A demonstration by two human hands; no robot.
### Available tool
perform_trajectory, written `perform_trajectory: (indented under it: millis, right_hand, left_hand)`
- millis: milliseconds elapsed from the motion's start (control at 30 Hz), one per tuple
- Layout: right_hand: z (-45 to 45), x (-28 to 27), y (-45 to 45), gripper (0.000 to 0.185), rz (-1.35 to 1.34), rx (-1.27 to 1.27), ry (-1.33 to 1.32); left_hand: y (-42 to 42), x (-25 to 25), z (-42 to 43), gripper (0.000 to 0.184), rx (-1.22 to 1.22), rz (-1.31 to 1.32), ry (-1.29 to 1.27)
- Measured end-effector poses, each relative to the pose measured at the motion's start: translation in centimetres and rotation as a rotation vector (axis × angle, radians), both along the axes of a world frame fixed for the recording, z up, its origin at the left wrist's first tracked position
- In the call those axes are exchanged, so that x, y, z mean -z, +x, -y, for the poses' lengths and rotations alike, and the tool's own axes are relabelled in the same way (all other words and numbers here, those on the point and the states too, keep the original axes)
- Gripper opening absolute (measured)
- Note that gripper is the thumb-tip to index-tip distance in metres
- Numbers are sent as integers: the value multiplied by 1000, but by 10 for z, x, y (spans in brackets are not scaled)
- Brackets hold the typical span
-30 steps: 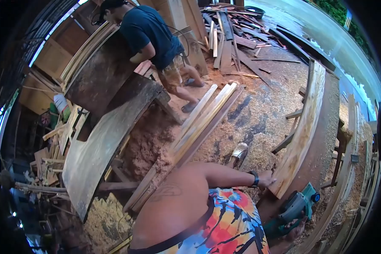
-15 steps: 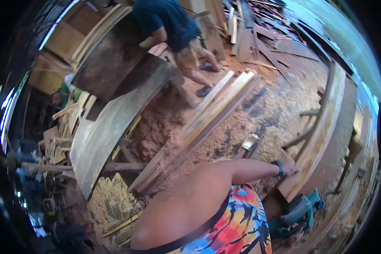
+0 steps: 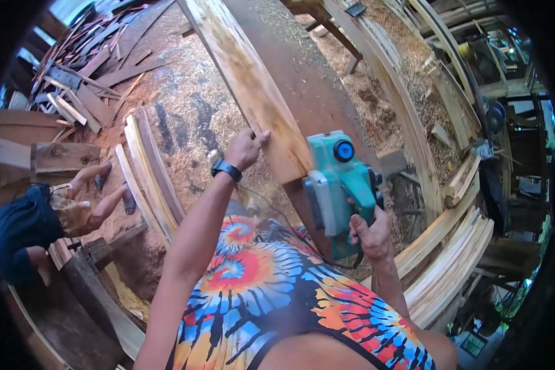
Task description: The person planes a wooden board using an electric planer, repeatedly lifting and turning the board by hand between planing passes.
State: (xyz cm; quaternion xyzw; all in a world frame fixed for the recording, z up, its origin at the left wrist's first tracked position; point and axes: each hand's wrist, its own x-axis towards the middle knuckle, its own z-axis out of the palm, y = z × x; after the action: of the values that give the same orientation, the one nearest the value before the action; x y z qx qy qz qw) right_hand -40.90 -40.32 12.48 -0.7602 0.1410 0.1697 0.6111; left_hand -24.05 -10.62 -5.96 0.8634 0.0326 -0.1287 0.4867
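My left hand (image 3: pixel 246 148), with a dark watch on the wrist, grips the left edge of a thick wooden plank (image 3: pixel 253 77), its thumb on top. The plank lies on a brown workbench (image 3: pixel 302 55), its near end toward me. My right hand (image 3: pixel 372 233) is wrapped around the rear handle of a green electric planer (image 3: pixel 342 185). The planer is at the right corner of the plank's near end; whether its sole touches the wood cannot be made out. A dark cord runs near the planer's back.
A person in a dark blue shirt (image 3: pixel 24 228) bends at the left, near stacked long boards (image 3: pixel 148 172). Sawdust (image 3: pixel 191 86) covers the ground. Scrap wood (image 3: pixel 86 68) is heaped at upper left. More planks (image 3: pixel 450 265) lie at right, and a long beam (image 3: pixel 394 92) runs beyond the bench.
My view has swung from the left side down to the bench, so the plank and planer are now central. My left hand stays on the plank; my right hand now shows clearly on the planer.
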Motion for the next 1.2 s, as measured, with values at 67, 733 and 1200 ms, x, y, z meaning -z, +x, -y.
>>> perform_trajectory:
  millis: [67,733,1200]
  right_hand:
    - [-10,12,-12,52,-34,-17,-39]
    - [-88,25,-2,42,8,-182,-205]
    - [-116,31,58,40,143,-175,-194]
  left_hand:
    - [-1,-3,-1,54,-4,-133,10]
    - [-161,132,15,38,428,-565,-214]
    - [-172,125,50,35,512,-426,-317]
